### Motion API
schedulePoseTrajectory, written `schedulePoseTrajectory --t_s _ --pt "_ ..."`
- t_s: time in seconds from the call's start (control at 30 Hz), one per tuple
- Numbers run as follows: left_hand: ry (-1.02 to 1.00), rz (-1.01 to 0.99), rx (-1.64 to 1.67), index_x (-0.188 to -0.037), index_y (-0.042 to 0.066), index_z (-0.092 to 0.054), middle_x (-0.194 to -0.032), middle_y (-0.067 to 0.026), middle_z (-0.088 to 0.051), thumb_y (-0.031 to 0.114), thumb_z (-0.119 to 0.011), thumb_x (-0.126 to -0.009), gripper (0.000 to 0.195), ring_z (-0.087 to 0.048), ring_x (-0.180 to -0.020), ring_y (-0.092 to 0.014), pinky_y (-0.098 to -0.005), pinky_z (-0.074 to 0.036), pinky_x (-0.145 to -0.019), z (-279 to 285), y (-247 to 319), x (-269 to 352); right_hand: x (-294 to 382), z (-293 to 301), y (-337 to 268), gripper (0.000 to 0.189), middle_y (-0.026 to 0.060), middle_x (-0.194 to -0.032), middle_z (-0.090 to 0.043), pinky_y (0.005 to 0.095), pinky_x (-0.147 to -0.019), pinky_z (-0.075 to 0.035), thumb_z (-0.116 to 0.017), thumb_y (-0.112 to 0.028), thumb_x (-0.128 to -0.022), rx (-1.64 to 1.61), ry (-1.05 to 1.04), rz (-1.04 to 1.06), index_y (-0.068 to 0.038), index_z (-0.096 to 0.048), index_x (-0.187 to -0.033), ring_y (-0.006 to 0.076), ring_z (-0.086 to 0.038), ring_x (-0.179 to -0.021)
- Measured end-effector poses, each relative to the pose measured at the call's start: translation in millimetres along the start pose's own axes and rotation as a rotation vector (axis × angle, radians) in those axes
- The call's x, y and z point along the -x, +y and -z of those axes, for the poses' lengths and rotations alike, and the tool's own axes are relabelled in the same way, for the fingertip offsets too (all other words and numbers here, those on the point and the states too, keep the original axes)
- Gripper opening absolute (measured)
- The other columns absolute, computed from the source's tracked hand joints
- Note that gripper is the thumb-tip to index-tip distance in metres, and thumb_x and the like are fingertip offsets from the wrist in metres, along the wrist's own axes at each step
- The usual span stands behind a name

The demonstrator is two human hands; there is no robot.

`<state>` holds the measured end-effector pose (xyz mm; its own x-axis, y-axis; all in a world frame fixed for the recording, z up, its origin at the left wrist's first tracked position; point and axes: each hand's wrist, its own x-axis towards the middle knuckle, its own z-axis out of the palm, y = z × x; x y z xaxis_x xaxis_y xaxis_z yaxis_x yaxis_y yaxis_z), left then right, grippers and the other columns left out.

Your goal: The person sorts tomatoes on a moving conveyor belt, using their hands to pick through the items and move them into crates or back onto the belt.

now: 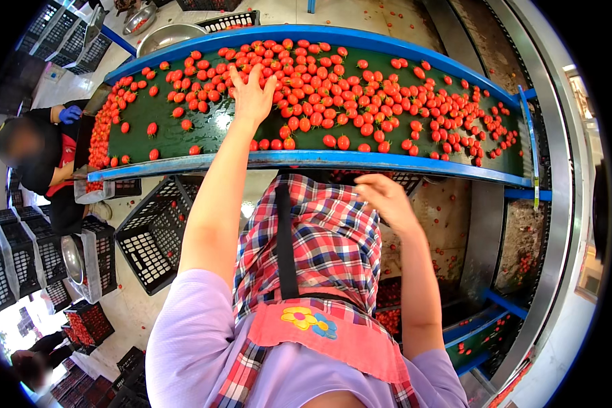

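Many cherry tomatoes (pixel 306 92), red and mostly with green stems, lie spread over a dark green conveyor belt (pixel 158 140). My left hand (pixel 253 97) is stretched over the belt, fingers apart, palm down among the tomatoes at the edge of the thick cluster. It holds nothing that shows. On the near side of the blue frame rail (pixel 331 159), my right hand (pixel 387 201) hangs beside my plaid apron (pixel 316 219). Its fingers are bent, and whether anything is inside them is hidden.
A person (pixel 46 153) with a blue glove stands at the belt's left end, where tomatoes are massed. A black plastic crate (pixel 150 245) sits tilted on the floor at my left. Metal machine framing (pixel 556 168) rises at right. Behind the belt stands a metal bowl (pixel 168 36).
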<state>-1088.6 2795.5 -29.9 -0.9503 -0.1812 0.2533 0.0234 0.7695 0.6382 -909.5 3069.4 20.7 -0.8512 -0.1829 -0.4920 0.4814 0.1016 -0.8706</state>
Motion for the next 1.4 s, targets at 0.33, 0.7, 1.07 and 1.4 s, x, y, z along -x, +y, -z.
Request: schedulePoseTrajectory --t_s 0.33,0.7,1.07,1.4 --pt "-0.758 -0.106 -0.096 -0.102 0.007 -0.06 -0.098 -0.0174 -0.055 0.021 -0.072 -0.069 0.038 -0.056 -0.092 -0.032 -0.0378 -0.045 -0.081 25 34 57 -27 -32 -11 0.015 0.0054 -0.077 -0.063 0.0253 -0.061 -0.048 -0.061 -0.014 -0.082 0.172 0.199 0.299 -0.001 -0.061 -0.091 0.0113 -0.058 -0.067" --pt "-0.012 -0.025 -0.064 -0.089 0.005 -0.061 -0.08 -0.0149 -0.057 0.008 -0.056 -0.078 0.013 -0.058 -0.07 -0.03 -0.0381 -0.047 -0.064 6 40 87 -89 -93 55 0.037 0.0151 -0.101 -0.059 0.0502 -0.082 -0.041 -0.047 -0.044 -0.085 1.377 0.292 0.57 -0.018 -0.06 -0.109 0.0344 -0.054 -0.095" --pt "-0.04 -0.342 -0.12 -0.096 0.001 -0.058 -0.092 -0.0164 -0.058 0.003 -0.059 -0.075 0.02 -0.057 -0.082 -0.03 -0.0369 -0.048 -0.071 -29 40 64 -25 -45 47 0.024 0.0082 -0.077 -0.05 0.0359 -0.061 -0.047 -0.058 -0.013 -0.074 1.119 0.169 0.824 -0.013 -0.057 -0.098 0.0257 -0.052 -0.077" --pt "-0.423 0.048 0.34 -0.099 -0.002 -0.057 -0.084 -0.0169 -0.065 0.019 -0.068 -0.073 0.035 -0.064 -0.079 -0.02 -0.0312 -0.05 -0.07 -30 122 42 -61 41 -42 0.055 0.0106 -0.104 -0.056 0.0364 -0.078 -0.047 -0.052 -0.034 -0.089 -0.251 0.367 0.226 -0.005 -0.034 -0.133 0.0219 -0.055 -0.096"
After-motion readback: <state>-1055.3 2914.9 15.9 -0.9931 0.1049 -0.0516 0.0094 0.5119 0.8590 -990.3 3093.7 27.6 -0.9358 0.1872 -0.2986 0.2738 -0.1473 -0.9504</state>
